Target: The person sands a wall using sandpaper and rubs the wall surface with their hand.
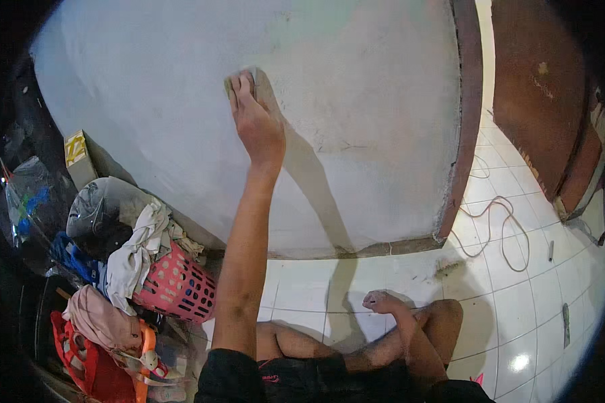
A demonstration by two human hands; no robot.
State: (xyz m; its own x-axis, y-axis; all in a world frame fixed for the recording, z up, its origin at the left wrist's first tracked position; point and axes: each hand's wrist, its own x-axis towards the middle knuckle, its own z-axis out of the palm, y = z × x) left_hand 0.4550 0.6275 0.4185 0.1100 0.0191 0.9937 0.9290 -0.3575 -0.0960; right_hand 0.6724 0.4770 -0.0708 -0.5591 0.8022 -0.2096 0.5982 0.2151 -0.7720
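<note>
Against the mottled wall (pixel 370 121), the left hand (pixel 257 124) grips a blocky pad (pixel 228 87).

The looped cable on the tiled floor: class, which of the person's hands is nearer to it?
Right. The right hand is left of the cable, low by the bent right leg; the left hand is farther left and higher, holding a small block at the wall.

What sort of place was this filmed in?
Probably a room in a home, perhaps being refinished: a pink perforated basket piled with cloth stands beside a patchy, pale wall, and the floor is laid with glossy white tiles.
</note>
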